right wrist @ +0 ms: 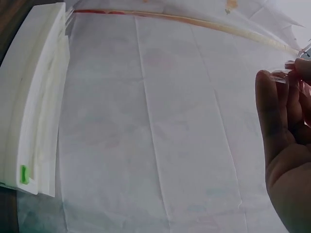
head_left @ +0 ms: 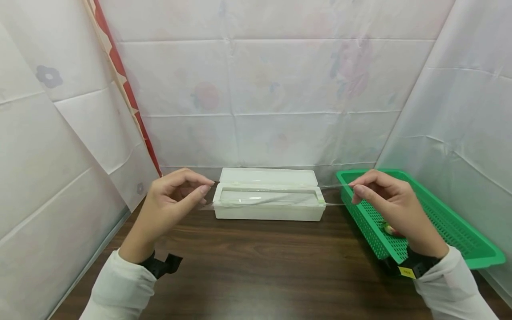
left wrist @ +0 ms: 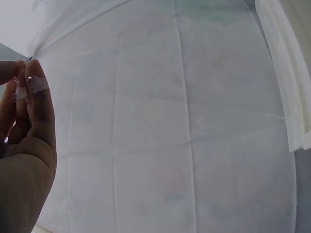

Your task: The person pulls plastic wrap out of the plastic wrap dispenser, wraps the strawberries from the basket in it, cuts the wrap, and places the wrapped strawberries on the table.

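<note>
A thin clear sheet of cling film (head_left: 335, 204) stretches between my two hands, crossing in front of a long white cling film box (head_left: 268, 213). My left hand (head_left: 172, 195) pinches one end between thumb and fingers, left of the box. At the other end, my right hand (head_left: 390, 200) pinches the film over the left side of the green basket. The left wrist view shows a bit of crumpled film (left wrist: 18, 92) at the fingertips. The box lies lengthwise with its lid (head_left: 268, 176) raised at the back, and a green tab (right wrist: 24, 174) marks one end.
A green perforated basket (head_left: 476, 240) stands at the right on the dark wooden table (head_left: 256, 262). Inside it, partly hidden by my right hand, lies a small red and green item (head_left: 391, 230). Pale patterned sheets (head_left: 280, 80) hang around the back and sides.
</note>
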